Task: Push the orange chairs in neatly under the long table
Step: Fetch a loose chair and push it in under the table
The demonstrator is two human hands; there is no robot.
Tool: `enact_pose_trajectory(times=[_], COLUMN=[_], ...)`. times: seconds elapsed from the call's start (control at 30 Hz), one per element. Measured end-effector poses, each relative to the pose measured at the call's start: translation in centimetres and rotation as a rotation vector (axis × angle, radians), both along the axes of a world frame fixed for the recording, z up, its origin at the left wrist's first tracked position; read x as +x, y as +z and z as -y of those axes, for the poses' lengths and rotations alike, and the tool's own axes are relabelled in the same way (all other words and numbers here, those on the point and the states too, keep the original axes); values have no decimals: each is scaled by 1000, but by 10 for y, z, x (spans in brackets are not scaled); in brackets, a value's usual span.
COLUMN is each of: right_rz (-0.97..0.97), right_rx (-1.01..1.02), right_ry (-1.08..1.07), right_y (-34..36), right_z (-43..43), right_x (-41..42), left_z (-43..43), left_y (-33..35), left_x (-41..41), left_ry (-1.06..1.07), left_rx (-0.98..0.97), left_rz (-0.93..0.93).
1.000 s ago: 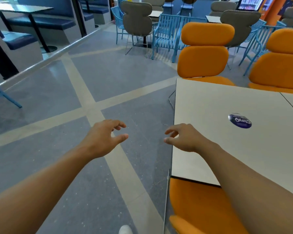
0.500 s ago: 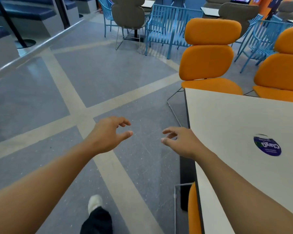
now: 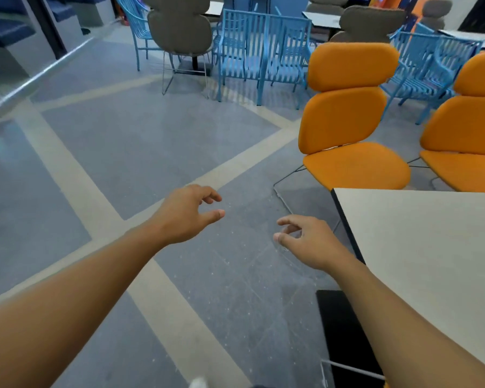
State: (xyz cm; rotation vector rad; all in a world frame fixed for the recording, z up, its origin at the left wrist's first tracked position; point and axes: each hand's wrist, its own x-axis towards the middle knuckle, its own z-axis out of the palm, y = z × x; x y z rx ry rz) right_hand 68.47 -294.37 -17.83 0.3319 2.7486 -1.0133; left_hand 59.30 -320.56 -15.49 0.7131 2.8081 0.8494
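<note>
The long pale table (image 3: 420, 236) fills the right side, its corner at mid right. Beyond its far edge stands an orange chair (image 3: 347, 119), pulled back so its whole seat shows. A second orange chair (image 3: 465, 127) stands to its right, partly cut off by the frame. My left hand (image 3: 184, 214) hovers over the grey floor, fingers apart, holding nothing. My right hand (image 3: 308, 239) is just left of the table's corner, fingers loosely curled and empty. Both hands are well short of the chairs.
Blue slatted metal chairs (image 3: 263, 49) and grey padded chairs (image 3: 179, 26) stand around small tables at the back. A black table base (image 3: 345, 334) sits under the long table near my right arm. Open grey floor with pale stripes (image 3: 67, 175) lies to the left.
The view has shifted left and forward along the table's end: the near orange chair has dropped out of view and the far chairs look closer. Both hands stay empty.
</note>
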Motion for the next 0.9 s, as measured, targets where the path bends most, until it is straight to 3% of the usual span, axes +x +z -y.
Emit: enact_pose_trajectory(times=[0.27,0.67,0.9], right_rz=[24,53,63], right_rx=[-5,14,-13], right_ry=[-94,-187,-259], right_y=[-7,-18,-6], right_z=[-22,-135,-198], right_x=[-128,-382,-488], left_z=[-27,-141,-204], left_y=[-5,-10,5], left_x=[-151,-414,-536], left_ry=[-76,-150,-177], left_rx=[-3,-31,-4], left_rz=[17,46,32])
